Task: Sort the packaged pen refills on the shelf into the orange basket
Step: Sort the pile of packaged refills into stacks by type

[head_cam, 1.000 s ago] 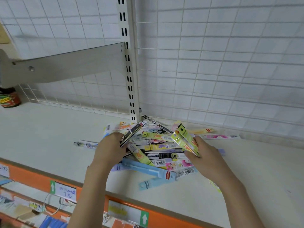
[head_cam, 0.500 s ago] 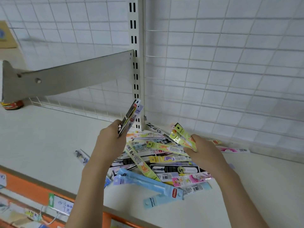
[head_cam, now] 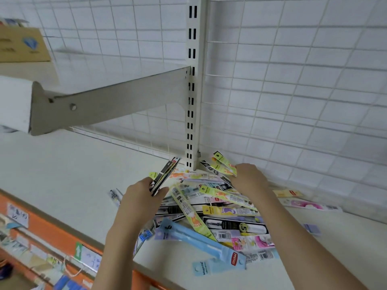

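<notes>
Early stage: left hand (head_cam: 142, 197) grips dark packets (head_cam: 165, 174), right hand (head_cam: 249, 178) grips yellow packets (head_cam: 222, 164); pile (head_cam: 219, 216) at 6 o'clock unsorted, basket unseen.

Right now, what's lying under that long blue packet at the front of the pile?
Under the long blue packet lie a lighter blue packet and barcoded packets; whatever is beneath its middle is covered.

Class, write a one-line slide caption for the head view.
Left hand holds dark refill packs, right hand grips yellow-green packs over the shelf pile.
</notes>
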`<state>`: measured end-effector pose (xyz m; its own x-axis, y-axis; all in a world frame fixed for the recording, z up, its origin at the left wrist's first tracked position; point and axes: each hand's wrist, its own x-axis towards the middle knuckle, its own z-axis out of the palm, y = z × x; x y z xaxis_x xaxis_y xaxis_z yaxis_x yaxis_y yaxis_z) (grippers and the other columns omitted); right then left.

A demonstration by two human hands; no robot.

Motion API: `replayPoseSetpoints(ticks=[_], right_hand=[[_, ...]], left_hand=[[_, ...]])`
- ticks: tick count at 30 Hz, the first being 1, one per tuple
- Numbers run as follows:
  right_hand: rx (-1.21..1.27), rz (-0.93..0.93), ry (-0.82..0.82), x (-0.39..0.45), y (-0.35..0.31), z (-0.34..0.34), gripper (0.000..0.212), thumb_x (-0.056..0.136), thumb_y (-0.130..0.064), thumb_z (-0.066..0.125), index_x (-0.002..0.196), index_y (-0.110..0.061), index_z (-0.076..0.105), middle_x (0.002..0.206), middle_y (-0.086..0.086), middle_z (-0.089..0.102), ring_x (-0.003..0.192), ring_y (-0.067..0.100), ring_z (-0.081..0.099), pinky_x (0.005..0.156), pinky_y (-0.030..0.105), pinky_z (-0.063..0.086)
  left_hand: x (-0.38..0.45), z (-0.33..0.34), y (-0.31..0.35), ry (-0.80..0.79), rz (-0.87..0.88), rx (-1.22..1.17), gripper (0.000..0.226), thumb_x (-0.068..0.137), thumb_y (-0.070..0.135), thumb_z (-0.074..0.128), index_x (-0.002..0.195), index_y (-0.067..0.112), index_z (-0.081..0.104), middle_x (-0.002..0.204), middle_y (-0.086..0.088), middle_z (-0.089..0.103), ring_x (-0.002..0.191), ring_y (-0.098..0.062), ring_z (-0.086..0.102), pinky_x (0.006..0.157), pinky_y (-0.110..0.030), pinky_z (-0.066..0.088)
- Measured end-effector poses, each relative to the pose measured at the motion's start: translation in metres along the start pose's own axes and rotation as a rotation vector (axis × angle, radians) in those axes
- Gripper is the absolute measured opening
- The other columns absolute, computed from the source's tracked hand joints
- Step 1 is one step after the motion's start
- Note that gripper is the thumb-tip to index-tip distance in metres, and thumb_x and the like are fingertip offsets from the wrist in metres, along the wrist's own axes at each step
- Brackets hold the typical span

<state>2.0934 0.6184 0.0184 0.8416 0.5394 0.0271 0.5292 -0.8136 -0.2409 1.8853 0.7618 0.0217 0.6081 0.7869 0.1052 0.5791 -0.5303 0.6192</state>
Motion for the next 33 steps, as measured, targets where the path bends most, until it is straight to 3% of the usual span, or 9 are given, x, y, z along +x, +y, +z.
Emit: replayPoseSetpoints(ticks=[2, 6, 10, 13, 15, 17, 21, 25, 33], right_hand=[[-0.037, -0.019, -0.037, 0.007, -0.002, 0.004, 0.044, 0.091, -0.044, 0.052, 0.121, -0.011, 0.057, 0.116, 0.008, 0.059, 0.104, 0.028, 0.059, 0.075, 0.032, 0.046], [-0.060, -0.038, -0.096, 0.011, -0.001, 0.014, 0.055, 0.087, -0.056, 0.053, 0.110, -0.007, 0.059, 0.112, 0.010, 0.059, 0.101, 0.028, 0.059, 0.070, 0.030, 0.042], [-0.051, -0.042, -0.049, 0.006, 0.000, 0.012, 0.034, 0.090, -0.036, 0.054, 0.113, -0.012, 0.061, 0.112, 0.007, 0.062, 0.101, 0.026, 0.060, 0.072, 0.030, 0.045], [-0.016, -0.036, -0.016, -0.003, 0.003, 0.001, 0.040, 0.089, -0.027, 0.052, 0.128, -0.018, 0.053, 0.117, 0.006, 0.063, 0.104, 0.027, 0.060, 0.077, 0.031, 0.047], [0.007, -0.025, -0.006, -0.011, 0.008, -0.009, 0.040, 0.089, -0.023, 0.051, 0.128, -0.017, 0.051, 0.111, 0.008, 0.064, 0.092, 0.026, 0.060, 0.069, 0.028, 0.045], [0.026, -0.011, 0.013, -0.021, 0.014, -0.018, 0.036, 0.087, -0.023, 0.052, 0.122, -0.014, 0.051, 0.100, 0.008, 0.063, 0.079, 0.025, 0.054, 0.063, 0.027, 0.040], [0.077, 0.016, 0.010, -0.047, 0.028, -0.030, 0.039, 0.085, -0.035, 0.061, 0.114, -0.014, 0.046, 0.087, 0.002, 0.053, 0.076, 0.024, 0.053, 0.063, 0.029, 0.039], [0.091, 0.048, 0.023, -0.065, 0.036, -0.033, 0.038, 0.081, -0.052, 0.062, 0.094, -0.019, 0.049, 0.080, -0.002, 0.056, 0.074, 0.022, 0.054, 0.060, 0.029, 0.038], [0.180, 0.064, 0.090, -0.079, 0.046, -0.032, 0.025, 0.086, -0.046, 0.057, 0.089, -0.021, 0.058, 0.079, -0.001, 0.066, 0.079, 0.023, 0.063, 0.065, 0.030, 0.045]], left_hand=[[0.000, 0.002, -0.001, -0.017, -0.006, 0.000, 0.037, 0.088, 0.037, 0.056, 0.062, 0.018, 0.039, 0.056, 0.000, 0.051, 0.055, -0.011, 0.045, 0.047, -0.024, 0.029], [-0.001, 0.005, -0.001, -0.028, -0.016, -0.004, 0.038, 0.088, 0.036, 0.056, 0.060, 0.019, 0.037, 0.056, 0.001, 0.048, 0.055, -0.013, 0.044, 0.048, -0.026, 0.029], [-0.003, 0.008, 0.001, -0.025, -0.013, -0.005, 0.036, 0.088, 0.036, 0.056, 0.061, 0.020, 0.038, 0.057, 0.001, 0.047, 0.055, -0.011, 0.042, 0.048, -0.025, 0.026], [-0.003, 0.013, 0.002, -0.043, 0.010, 0.008, 0.033, 0.087, 0.031, 0.058, 0.063, 0.021, 0.039, 0.062, 0.001, 0.045, 0.062, -0.018, 0.043, 0.049, -0.026, 0.026], [-0.004, 0.017, 0.003, -0.074, 0.063, 0.030, 0.025, 0.085, 0.021, 0.060, 0.067, 0.022, 0.044, 0.070, 0.003, 0.041, 0.073, -0.023, 0.044, 0.056, -0.028, 0.029], [-0.005, 0.021, 0.005, -0.108, 0.120, 0.043, 0.006, 0.082, 0.009, 0.060, 0.086, 0.015, 0.061, 0.085, 0.001, 0.042, 0.078, -0.023, 0.048, 0.066, -0.027, 0.036], [-0.012, 0.031, 0.013, -0.278, 0.234, 0.112, 0.047, 0.077, -0.003, 0.057, 0.122, 0.011, 0.059, 0.126, 0.000, 0.040, 0.102, -0.022, 0.058, 0.087, -0.027, 0.045], [-0.015, 0.040, 0.018, -0.344, 0.318, 0.236, 0.044, 0.078, 0.005, 0.058, 0.122, 0.015, 0.060, 0.136, 0.005, 0.038, 0.109, -0.017, 0.057, 0.085, -0.021, 0.043], [-0.010, 0.040, 0.025, -0.180, 0.376, 0.239, 0.031, 0.085, 0.032, 0.063, 0.110, 0.015, 0.067, 0.119, 0.005, 0.057, 0.101, -0.021, 0.059, 0.083, -0.033, 0.050]])
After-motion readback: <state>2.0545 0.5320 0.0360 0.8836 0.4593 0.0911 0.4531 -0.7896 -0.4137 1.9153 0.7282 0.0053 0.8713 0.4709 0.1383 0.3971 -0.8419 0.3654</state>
